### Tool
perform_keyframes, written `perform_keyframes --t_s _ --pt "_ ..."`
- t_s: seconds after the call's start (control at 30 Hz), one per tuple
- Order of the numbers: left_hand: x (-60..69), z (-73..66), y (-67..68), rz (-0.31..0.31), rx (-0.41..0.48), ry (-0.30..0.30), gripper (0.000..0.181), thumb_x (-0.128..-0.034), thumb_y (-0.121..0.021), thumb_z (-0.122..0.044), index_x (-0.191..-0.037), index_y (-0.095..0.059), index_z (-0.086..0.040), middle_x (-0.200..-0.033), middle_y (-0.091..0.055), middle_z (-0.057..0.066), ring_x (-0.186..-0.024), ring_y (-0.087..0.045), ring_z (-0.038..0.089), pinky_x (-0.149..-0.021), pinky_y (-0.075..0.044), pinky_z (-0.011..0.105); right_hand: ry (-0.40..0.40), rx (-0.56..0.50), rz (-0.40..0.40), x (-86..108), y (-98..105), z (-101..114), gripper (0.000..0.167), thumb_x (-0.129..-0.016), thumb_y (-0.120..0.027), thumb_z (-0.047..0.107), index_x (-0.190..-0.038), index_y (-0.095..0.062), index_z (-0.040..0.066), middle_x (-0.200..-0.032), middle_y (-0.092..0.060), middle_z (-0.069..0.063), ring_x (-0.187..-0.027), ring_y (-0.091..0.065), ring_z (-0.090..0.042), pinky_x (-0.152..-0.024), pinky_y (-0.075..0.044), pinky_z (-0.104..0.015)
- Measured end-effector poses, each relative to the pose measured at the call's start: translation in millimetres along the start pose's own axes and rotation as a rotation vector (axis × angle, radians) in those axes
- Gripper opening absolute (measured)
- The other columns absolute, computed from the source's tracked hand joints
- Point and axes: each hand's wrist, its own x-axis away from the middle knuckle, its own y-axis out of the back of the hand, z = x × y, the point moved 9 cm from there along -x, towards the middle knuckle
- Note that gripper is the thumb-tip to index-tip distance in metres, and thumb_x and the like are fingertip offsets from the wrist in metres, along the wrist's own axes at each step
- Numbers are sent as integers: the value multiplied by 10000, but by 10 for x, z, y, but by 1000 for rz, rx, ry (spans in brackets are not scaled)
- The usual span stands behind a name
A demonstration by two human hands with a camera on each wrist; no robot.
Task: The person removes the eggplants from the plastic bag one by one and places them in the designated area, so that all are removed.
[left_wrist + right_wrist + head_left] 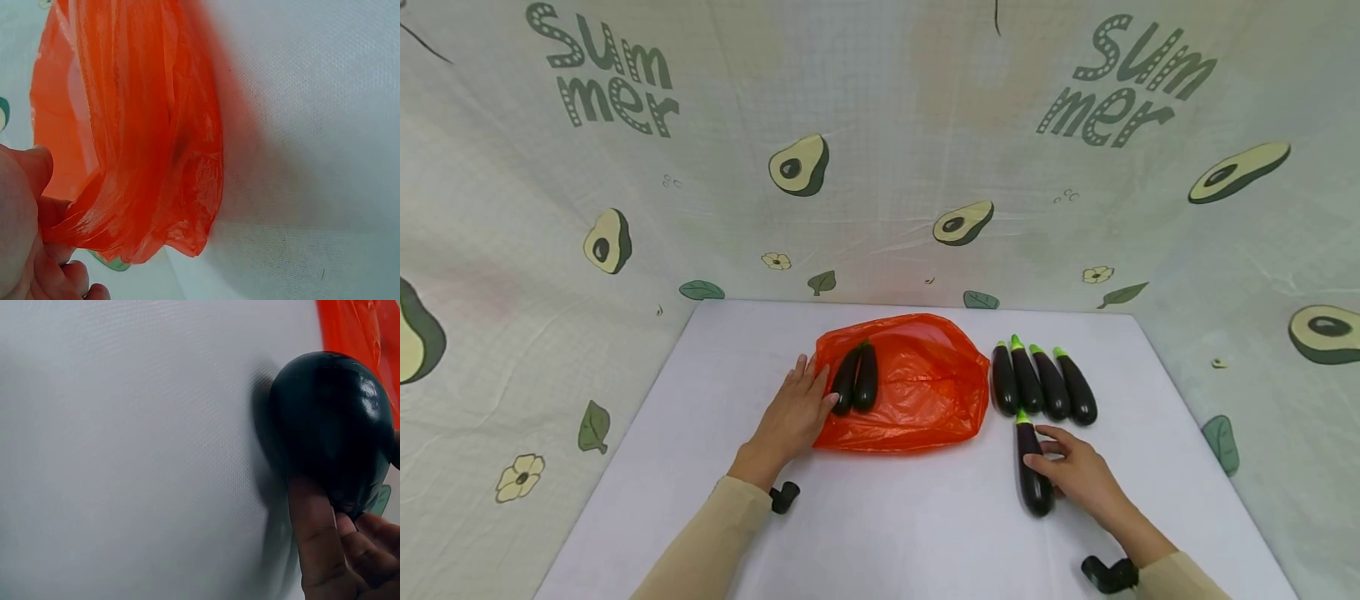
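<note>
A red plastic bag (917, 408) lies spread on the white table with two dark eggplants (867, 379) on its left part. My left hand (797, 408) is at the bag's left edge; in the left wrist view, the thumb and fingers (53, 269) hold a gathered fold of the bag (150, 125). Right of the bag, my right hand (1075, 471) grips another eggplant (1032, 471) from its right side, thumb over the top. The right wrist view shows this eggplant's rounded end (331, 425) close up, fingers underneath, near the table surface.
Several eggplants (1052, 383) lie side by side right of the bag, green stems pointing to the back. A cloth backdrop (880, 125) with printed avocados rises behind the white table (910, 525) and along both sides. Each wrist carries a small black camera (1108, 575).
</note>
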Motion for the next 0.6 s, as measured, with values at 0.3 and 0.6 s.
perform_keyframes --t_s 0.3,0.6 --pt "-14 1 -17 11 -8 3 681 -1109 -509 -415 -1632 -349 -11 -1708 -294 228 -1639 -107 391 -1309 -184 547 -6 1 -8 -35 -4 24 730 -959 -762 316 -1523 -461 -38 -1400 -602 -355 -1037 -728 -327 -681 -633 -359" --pt "-10 3 -16 7 -3 13 678 -1105 -522 -409 -1629 -359 -12 -1707 -302 228 -1639 -113 395 -1311 -193 549 18 -6 -34 -25 9 21 715 -971 -753 309 -1510 -458 -56 -1358 -619 -341 -1088 -712 -374 -700 -648 -361"
